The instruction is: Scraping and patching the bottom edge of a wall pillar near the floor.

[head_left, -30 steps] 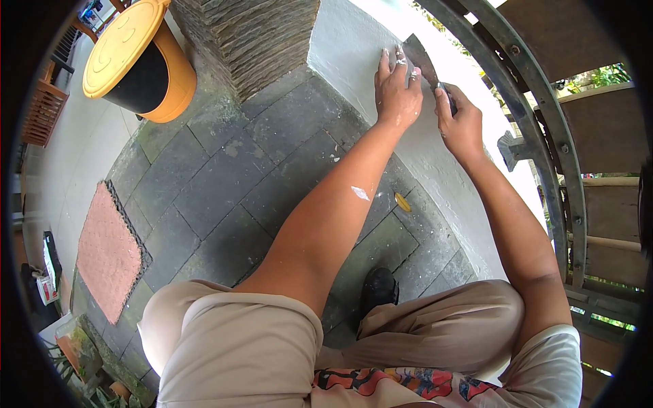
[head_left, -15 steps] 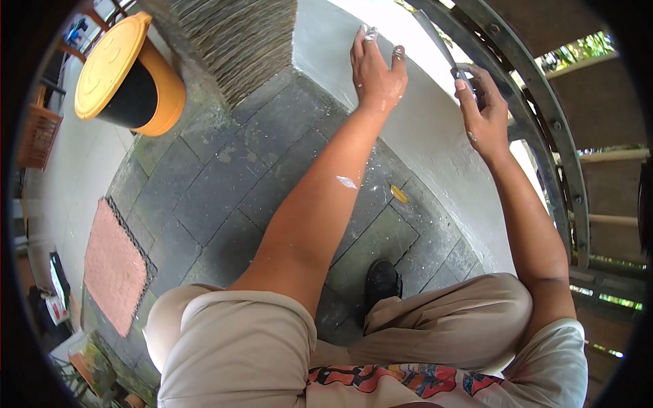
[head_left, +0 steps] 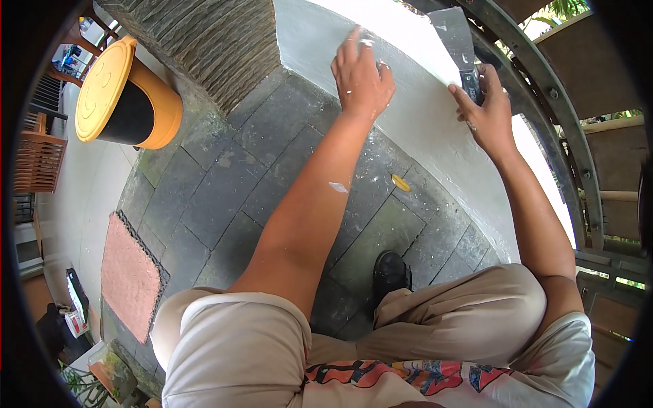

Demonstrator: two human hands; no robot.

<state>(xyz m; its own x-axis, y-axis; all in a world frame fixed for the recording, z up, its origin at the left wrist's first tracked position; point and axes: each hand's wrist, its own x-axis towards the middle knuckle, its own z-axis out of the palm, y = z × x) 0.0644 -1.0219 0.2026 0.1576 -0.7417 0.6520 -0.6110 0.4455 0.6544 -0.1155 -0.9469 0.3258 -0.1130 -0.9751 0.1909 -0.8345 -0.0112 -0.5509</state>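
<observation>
In my right hand [head_left: 490, 112] is a putty knife [head_left: 454, 37] with a wide grey blade and a dark handle. Its blade points away from me, over the bright top of a low wall [head_left: 435, 146] coated in smooth pale grey. My left hand [head_left: 364, 81] is over the wall's far part, fingers stretched and slightly apart, holding nothing. Whether its fingertips touch the wall I cannot tell, as they are a little blurred. White smears dot the fingers of both hands, and a white patch marks my left forearm.
Dark stone paving [head_left: 231, 177] lies below, with a yellow leaf [head_left: 400, 183] by the wall. A yellow lidded bin [head_left: 160, 102] stands far left, beside a ribbed stone pillar [head_left: 204, 41]. A pink mat [head_left: 129, 279] lies left. Metal railing [head_left: 554, 95] curves along the right.
My right hand has turned the putty knife, so its broad blade face now shows instead of its thin edge. My left hand has shifted slightly left in the picture, and the whole view has moved a little.
</observation>
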